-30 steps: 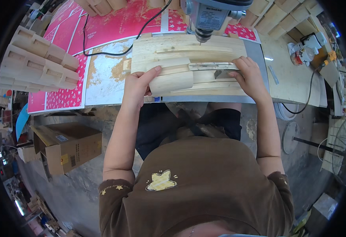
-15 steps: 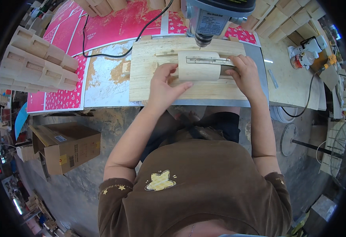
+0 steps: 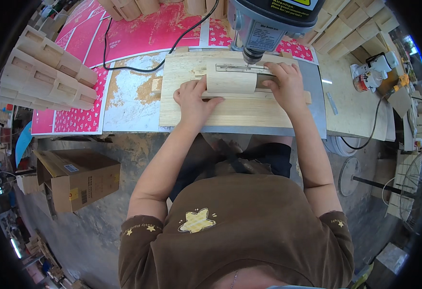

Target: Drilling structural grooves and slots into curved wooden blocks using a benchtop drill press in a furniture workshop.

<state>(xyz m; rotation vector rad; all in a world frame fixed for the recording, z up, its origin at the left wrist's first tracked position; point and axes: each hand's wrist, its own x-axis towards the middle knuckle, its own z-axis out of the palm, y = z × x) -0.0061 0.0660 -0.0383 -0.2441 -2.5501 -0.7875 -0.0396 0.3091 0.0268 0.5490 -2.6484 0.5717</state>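
At the drill chuck's point(image 3: 253, 56) near side lies the curved wooden block point(image 3: 230, 84). Right of the chuck, the right hand point(image 3: 287, 84) pinches the slotted guide point(image 3: 240, 69); left, the left hand point(image 3: 191, 98) spreads open. With 1 firm grip, the block could twist.

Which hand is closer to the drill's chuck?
Right. The right hand is close by, at the chuck's lower right; the left hand is farther off, to its lower left.

This is a woodworking workshop: a bench drill point(image 3: 266, 31) stands over a slotted wooden piece point(image 3: 232, 83), notched wooden blocks point(image 3: 40, 84) are stacked left of the drill, more pale blocks point(image 3: 353, 30) sit to its right, and sawdust point(image 3: 177, 17) is scattered over the pink-covered bench point(image 3: 90, 45) to its left.
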